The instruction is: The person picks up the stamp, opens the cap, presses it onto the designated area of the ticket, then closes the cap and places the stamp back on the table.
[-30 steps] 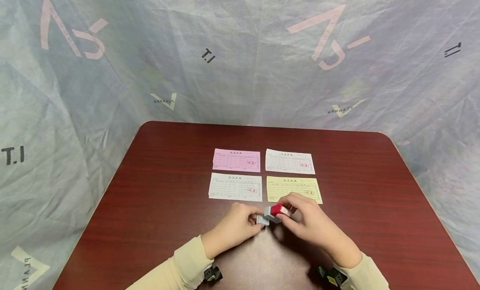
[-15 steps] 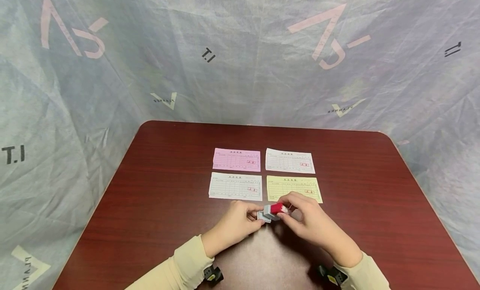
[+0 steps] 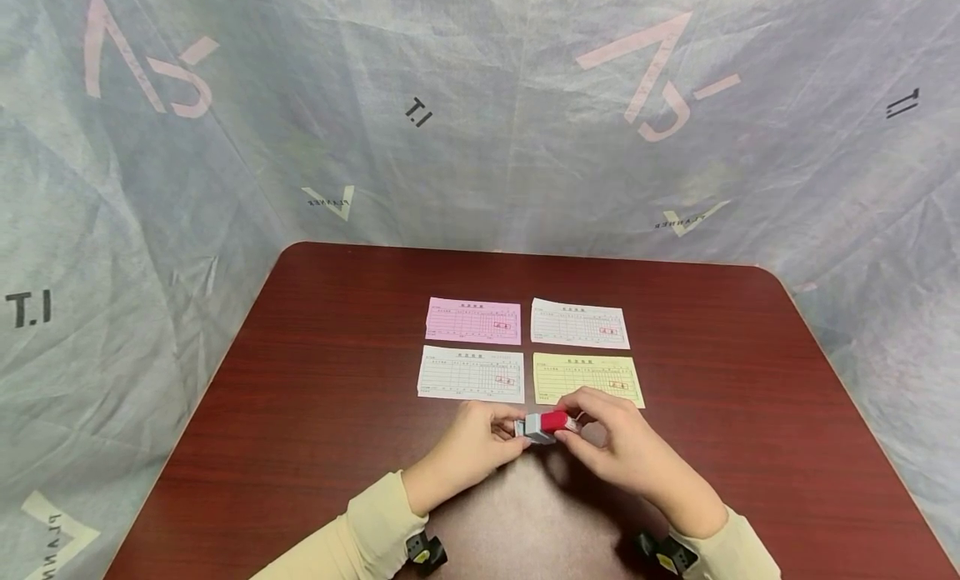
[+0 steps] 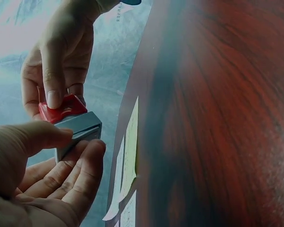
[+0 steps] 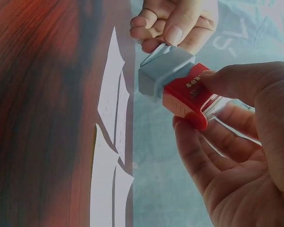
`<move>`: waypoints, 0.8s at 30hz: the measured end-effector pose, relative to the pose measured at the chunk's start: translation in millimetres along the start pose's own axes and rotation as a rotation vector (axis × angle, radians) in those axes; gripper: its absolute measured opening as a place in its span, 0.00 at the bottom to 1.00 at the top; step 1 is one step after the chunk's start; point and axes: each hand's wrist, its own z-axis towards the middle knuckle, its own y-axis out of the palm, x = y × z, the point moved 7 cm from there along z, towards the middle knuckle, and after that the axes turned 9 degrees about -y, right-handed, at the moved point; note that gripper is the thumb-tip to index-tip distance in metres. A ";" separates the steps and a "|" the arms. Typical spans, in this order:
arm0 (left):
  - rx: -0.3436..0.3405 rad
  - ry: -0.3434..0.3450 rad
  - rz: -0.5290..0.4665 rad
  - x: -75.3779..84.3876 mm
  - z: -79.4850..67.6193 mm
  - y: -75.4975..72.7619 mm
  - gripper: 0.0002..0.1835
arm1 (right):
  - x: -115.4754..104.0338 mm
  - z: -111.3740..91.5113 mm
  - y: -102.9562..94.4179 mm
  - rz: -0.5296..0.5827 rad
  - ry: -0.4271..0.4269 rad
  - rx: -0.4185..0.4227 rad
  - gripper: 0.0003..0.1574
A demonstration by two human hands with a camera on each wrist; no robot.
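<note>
My right hand (image 3: 622,447) grips the red body of a self-inking stamp (image 3: 557,422) between thumb and fingers. The stamp's grey end points left, toward my left hand (image 3: 467,451). Between its thumb and fingertips, the left hand pinches a thin grey cap (image 3: 519,428). In the right wrist view the cap (image 5: 155,55) lies against the grey end of the stamp (image 5: 184,90), slightly slanted to it. From the left wrist, the red part of the stamp (image 4: 61,109) shows beyond the left thumb. Whether the cap is fully seated cannot be told.
Beyond the hands, slips lie in two rows on the dark red table (image 3: 315,355): a pink slip (image 3: 465,317), a white slip (image 3: 573,317), another white slip (image 3: 457,378) and a yellow slip (image 3: 562,376). Each bears a red stamped mark. A grey printed curtain (image 3: 480,163) surrounds the table.
The stamp has tilted flatter and its grey end has come closer to the cap, now covering most of it. Both hands have barely moved; the slips lie as before.
</note>
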 end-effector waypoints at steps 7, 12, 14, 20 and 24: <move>-0.017 0.012 -0.017 1.9 0.2 0.2 0.18 | -1.1 0.1 -0.3 0.043 -0.008 0.008 0.17; -0.037 0.030 -0.016 3.8 -0.2 1.5 0.17 | -0.5 -0.4 -0.2 0.061 -0.005 0.004 0.17; -0.046 0.017 -0.024 2.9 -0.3 2.4 0.16 | -0.4 -0.5 -0.2 0.065 -0.003 0.000 0.17; -0.043 -0.026 -0.036 1.8 -0.8 2.4 0.14 | -0.4 -0.7 -0.9 0.063 -0.008 -0.003 0.16; -0.029 -0.038 -0.055 1.9 -1.2 1.2 0.14 | -0.8 -1.0 -1.4 0.059 -0.018 0.003 0.17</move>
